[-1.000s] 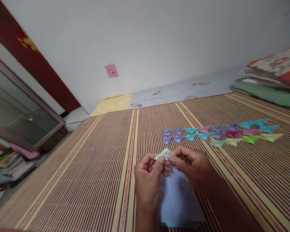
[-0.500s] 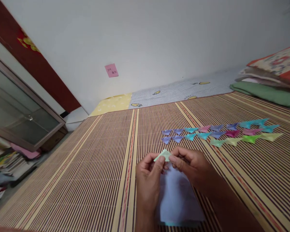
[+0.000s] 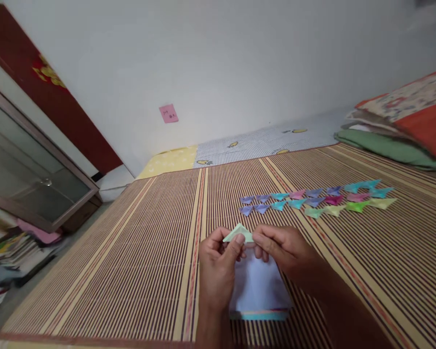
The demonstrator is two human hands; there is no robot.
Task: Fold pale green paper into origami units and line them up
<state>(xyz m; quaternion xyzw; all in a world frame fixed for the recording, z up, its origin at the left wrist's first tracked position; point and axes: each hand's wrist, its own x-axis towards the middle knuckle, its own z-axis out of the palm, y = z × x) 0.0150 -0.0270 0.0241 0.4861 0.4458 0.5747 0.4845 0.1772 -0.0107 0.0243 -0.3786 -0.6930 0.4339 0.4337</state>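
Between my two hands is a small pale green folded paper (image 3: 241,232), triangular, its peak pointing up. My left hand (image 3: 220,257) pinches it with the thumb across its front face. At the paper's right corner, my right hand (image 3: 281,245) grips it between thumb and bent fingers. Below them lies a stack of paper sheets (image 3: 259,286), pale lavender on top with a turquoise edge showing at the near side. Beyond my hands, folded paper boats (image 3: 314,201) in purple, blue, pink, green and yellow stand in rows.
Everything lies on a striped bamboo mat (image 3: 148,257). Pillows and a green folded cloth (image 3: 388,145) are piled at the right. A pink note (image 3: 169,113) is stuck on the wall. To the left are a glass-doored cabinet (image 3: 32,160) and stacked books (image 3: 14,249).
Both hands and the green paper have shifted slightly left in view. More of the stack's near edge shows. My right fingers have moved out to the paper's right corner.
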